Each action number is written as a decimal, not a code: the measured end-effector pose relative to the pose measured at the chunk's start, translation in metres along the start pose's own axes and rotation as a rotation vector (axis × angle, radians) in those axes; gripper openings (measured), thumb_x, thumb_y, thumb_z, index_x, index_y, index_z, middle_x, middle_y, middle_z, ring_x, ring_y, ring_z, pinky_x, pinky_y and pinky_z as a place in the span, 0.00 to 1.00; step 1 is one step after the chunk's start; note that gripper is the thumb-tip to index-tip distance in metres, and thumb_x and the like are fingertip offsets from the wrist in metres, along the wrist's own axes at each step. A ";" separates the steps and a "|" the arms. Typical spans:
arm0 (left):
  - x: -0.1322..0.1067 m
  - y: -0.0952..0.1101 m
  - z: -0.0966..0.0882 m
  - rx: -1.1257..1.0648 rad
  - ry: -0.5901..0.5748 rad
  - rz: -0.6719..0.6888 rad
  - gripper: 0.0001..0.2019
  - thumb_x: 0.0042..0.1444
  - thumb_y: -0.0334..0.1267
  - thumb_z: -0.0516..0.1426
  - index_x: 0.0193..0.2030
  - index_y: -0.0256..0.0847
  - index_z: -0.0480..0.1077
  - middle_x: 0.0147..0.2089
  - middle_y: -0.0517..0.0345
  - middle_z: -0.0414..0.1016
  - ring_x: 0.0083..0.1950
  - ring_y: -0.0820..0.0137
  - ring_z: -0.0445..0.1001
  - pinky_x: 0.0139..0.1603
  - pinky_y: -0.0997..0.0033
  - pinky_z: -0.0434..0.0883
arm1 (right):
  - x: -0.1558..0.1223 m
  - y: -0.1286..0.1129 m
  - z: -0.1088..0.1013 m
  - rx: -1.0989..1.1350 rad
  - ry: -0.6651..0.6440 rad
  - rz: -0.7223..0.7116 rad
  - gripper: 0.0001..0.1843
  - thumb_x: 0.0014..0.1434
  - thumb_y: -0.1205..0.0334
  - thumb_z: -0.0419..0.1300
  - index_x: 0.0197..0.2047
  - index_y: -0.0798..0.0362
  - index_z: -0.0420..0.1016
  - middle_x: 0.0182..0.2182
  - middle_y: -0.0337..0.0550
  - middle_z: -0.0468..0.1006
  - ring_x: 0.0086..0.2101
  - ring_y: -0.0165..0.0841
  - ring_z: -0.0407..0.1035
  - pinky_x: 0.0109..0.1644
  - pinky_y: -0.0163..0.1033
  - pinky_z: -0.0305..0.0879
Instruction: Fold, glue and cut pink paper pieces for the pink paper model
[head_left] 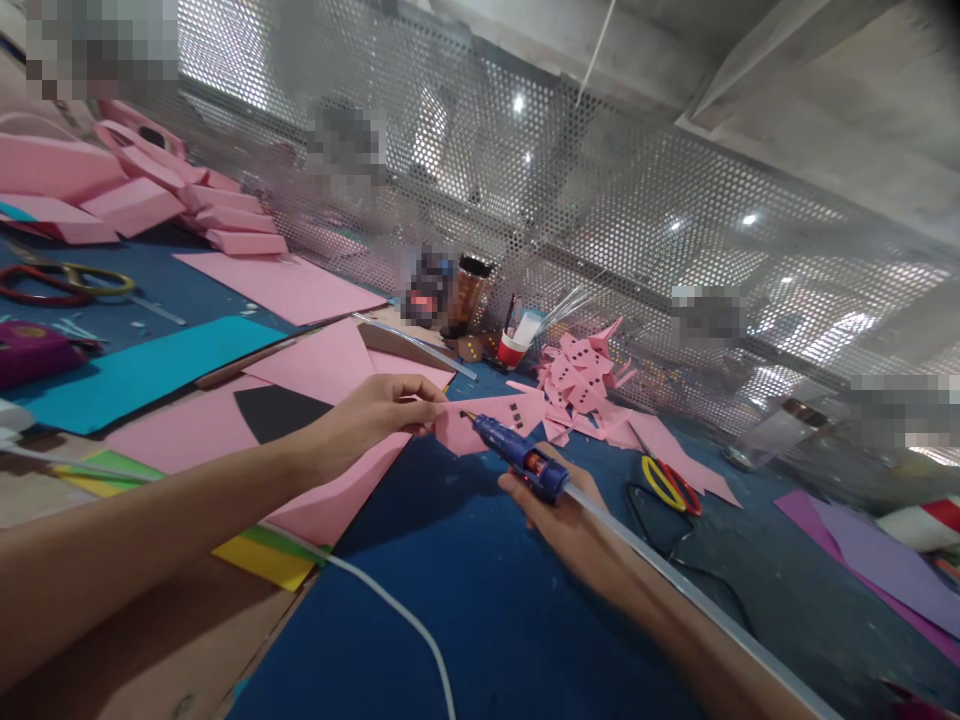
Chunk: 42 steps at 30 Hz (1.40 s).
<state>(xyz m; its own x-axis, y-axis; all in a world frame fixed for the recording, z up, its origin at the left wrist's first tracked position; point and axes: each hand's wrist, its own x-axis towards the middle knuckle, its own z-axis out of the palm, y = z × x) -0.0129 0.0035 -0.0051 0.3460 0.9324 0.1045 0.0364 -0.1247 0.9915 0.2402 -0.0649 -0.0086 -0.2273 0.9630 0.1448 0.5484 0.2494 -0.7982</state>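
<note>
My left hand (379, 412) pinches the edge of a pink paper cut-out (487, 420) with small dark squares on it, holding it just above the blue table (465, 590). My right hand (559, 510) is closed round a blue glue gun (517, 455) with a long clear glue stick running back over my forearm. The gun's tip touches the pink cut-out near my left fingertips. A white cord (375, 590) trails across the table under my left arm.
A pile of similar pink cut-outs (581, 375) lies behind. Pink, teal, yellow and black sheets (225, 400) lie at left, pink boxes (135, 190) and scissors (64, 283) far left. Yellow-red scissors (670, 485) lie at right, cups (514, 345) by the perforated metal screen (600, 220).
</note>
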 end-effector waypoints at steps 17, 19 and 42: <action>0.000 -0.001 -0.001 0.000 0.007 0.000 0.10 0.54 0.43 0.62 0.36 0.38 0.75 0.34 0.56 0.77 0.36 0.70 0.71 0.40 0.68 0.66 | 0.000 0.000 0.000 -0.032 0.002 -0.008 0.16 0.63 0.46 0.59 0.35 0.50 0.66 0.24 0.32 0.66 0.23 0.26 0.62 0.25 0.31 0.58; -0.001 0.001 0.000 0.004 0.002 0.009 0.09 0.54 0.43 0.62 0.35 0.38 0.75 0.34 0.56 0.77 0.36 0.70 0.70 0.41 0.68 0.66 | 0.000 0.002 0.002 -0.013 -0.003 -0.023 0.15 0.63 0.46 0.60 0.35 0.50 0.66 0.25 0.32 0.66 0.23 0.26 0.62 0.26 0.31 0.59; 0.001 0.000 0.000 0.020 0.002 0.041 0.08 0.55 0.42 0.62 0.34 0.39 0.75 0.33 0.57 0.76 0.37 0.69 0.71 0.41 0.68 0.66 | -0.007 0.006 -0.004 -0.070 -0.017 -0.012 0.15 0.64 0.47 0.58 0.34 0.49 0.63 0.23 0.31 0.64 0.22 0.25 0.61 0.25 0.32 0.56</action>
<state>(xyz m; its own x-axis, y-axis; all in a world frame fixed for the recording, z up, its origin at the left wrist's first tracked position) -0.0125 0.0048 -0.0054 0.3458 0.9269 0.1455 0.0409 -0.1698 0.9846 0.2481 -0.0695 -0.0126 -0.2473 0.9582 0.1439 0.6006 0.2681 -0.7533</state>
